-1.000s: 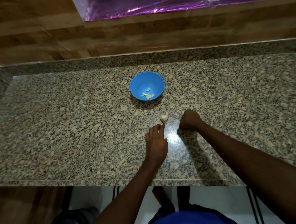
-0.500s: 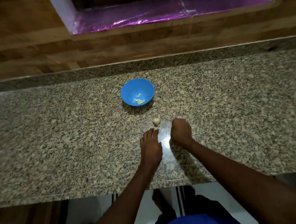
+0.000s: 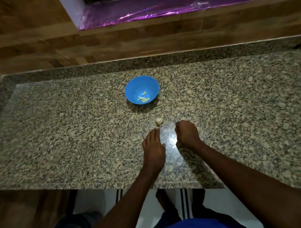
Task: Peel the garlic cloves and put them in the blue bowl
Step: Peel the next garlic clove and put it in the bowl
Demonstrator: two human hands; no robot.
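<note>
Only 1 view existed: a head-worn wide-angle camera looked steeply down and forward from above the counter (image 3: 61, 134), near its front edge, taking in the wall behind and floor below.

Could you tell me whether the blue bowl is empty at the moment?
Not empty: the blue bowl holds a few pale garlic pieces near its bottom.

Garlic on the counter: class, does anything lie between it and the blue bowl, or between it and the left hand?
Nothing visible does. Bare granite separates the garlic from the blue bowl, and the left hand lies flat just short of it, with nothing between.
</note>
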